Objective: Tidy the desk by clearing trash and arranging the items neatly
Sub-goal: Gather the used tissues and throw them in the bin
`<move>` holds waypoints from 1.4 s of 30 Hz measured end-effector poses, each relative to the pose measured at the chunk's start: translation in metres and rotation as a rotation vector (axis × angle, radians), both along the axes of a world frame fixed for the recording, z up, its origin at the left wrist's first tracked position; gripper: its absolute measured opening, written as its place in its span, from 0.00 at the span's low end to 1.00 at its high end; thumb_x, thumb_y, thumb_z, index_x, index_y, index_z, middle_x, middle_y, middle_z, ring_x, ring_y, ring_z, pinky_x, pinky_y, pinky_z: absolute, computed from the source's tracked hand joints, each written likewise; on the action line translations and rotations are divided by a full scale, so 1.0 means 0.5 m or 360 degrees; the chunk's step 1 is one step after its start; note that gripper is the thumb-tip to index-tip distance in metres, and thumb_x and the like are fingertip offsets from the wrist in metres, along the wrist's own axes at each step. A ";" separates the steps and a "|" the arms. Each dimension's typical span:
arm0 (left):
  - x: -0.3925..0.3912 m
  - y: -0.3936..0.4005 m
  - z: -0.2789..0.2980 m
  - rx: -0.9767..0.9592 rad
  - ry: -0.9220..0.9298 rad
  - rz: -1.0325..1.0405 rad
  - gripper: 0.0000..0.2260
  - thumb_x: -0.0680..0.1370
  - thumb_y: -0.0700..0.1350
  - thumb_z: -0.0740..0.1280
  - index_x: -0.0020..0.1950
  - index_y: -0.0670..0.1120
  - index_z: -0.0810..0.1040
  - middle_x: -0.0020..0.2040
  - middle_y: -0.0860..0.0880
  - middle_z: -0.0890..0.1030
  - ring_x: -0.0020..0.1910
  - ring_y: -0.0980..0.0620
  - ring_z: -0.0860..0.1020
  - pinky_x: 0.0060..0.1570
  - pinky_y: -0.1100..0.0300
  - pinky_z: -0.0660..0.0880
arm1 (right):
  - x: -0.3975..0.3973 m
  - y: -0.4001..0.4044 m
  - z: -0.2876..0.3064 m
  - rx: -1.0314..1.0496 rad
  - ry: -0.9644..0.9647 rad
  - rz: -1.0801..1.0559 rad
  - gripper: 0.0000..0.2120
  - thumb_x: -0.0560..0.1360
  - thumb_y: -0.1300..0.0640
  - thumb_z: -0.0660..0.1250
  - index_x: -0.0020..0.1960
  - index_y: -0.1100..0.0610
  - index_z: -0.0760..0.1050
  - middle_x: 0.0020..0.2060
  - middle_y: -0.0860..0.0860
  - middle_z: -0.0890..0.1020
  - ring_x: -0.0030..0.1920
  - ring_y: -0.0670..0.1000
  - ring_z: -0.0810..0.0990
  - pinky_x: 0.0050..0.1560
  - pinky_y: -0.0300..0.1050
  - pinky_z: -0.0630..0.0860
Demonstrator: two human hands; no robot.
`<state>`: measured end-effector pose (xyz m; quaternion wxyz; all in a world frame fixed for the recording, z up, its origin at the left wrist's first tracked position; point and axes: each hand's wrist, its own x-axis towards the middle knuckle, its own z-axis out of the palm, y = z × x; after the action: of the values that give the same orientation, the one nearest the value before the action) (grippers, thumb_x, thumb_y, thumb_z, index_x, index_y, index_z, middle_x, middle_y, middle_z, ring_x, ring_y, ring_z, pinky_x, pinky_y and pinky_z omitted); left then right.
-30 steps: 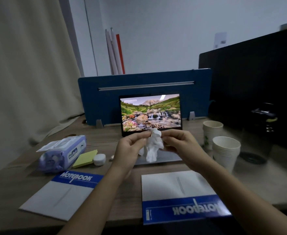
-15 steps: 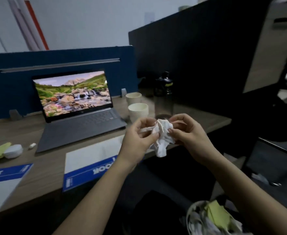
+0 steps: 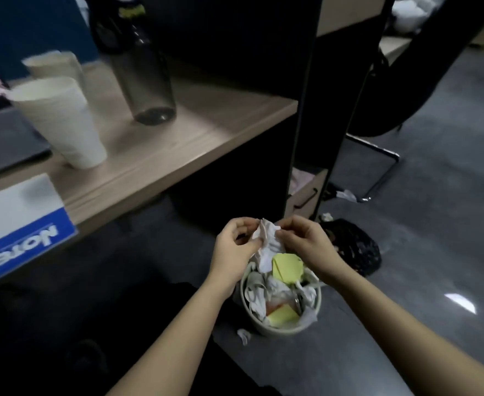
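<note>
White crumpled tissue (image 3: 267, 244) pinched between both hands over the bin.

Head view: left hand (image 3: 233, 250) and right hand (image 3: 306, 243) each curled onto tissue, fingertips gripping its top, held just above round trash bin (image 3: 280, 330) on floor, packed with paper scraps and yellow notes. On table (image 3: 178, 144): two paper cups (image 3: 60, 118), dark bottle (image 3: 143, 72), blue notebook (image 3: 18, 227).

A crumpled white tissue (image 3: 267, 244) hangs pinched between both hands, directly above the full waste bin (image 3: 280, 330).
</note>
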<state>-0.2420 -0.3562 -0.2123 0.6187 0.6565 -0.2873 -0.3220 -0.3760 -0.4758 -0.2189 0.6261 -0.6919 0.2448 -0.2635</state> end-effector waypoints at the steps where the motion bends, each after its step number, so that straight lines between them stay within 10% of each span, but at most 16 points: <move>1: -0.004 -0.010 -0.034 0.0065 0.0058 -0.0026 0.14 0.74 0.34 0.72 0.53 0.51 0.79 0.52 0.52 0.83 0.54 0.56 0.81 0.53 0.56 0.80 | -0.006 -0.005 -0.037 0.0047 0.0059 -0.0037 0.04 0.79 0.65 0.66 0.47 0.61 0.79 0.32 0.46 0.79 0.32 0.42 0.75 0.35 0.38 0.74; 19: -0.030 -0.054 -0.355 0.0817 0.0300 -0.0409 0.16 0.74 0.35 0.71 0.58 0.47 0.75 0.50 0.56 0.78 0.51 0.60 0.76 0.39 0.73 0.73 | -0.034 -0.003 -0.370 0.0316 0.0809 -0.0443 0.04 0.75 0.65 0.67 0.46 0.59 0.81 0.40 0.52 0.83 0.39 0.50 0.81 0.39 0.46 0.77; 29: -0.021 -0.047 -0.360 0.0931 0.0301 -0.0456 0.22 0.77 0.31 0.62 0.71 0.41 0.69 0.70 0.44 0.74 0.64 0.54 0.72 0.58 0.63 0.69 | -0.054 0.004 -0.388 0.0183 0.0986 -0.0503 0.11 0.76 0.62 0.66 0.57 0.57 0.81 0.50 0.48 0.84 0.50 0.47 0.81 0.44 0.36 0.72; 42: 0.029 -0.024 -0.216 0.0577 0.0021 -0.0168 0.12 0.79 0.38 0.65 0.59 0.51 0.78 0.56 0.55 0.80 0.56 0.58 0.78 0.54 0.66 0.73 | -0.014 -0.007 -0.278 0.0073 0.0696 -0.0404 0.09 0.76 0.61 0.68 0.48 0.49 0.82 0.45 0.45 0.85 0.48 0.46 0.83 0.50 0.46 0.79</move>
<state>-0.2275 -0.3682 -0.3203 0.4744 0.7390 -0.2546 -0.4049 -0.3832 -0.4790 -0.3579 0.5356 -0.6818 0.4651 -0.1786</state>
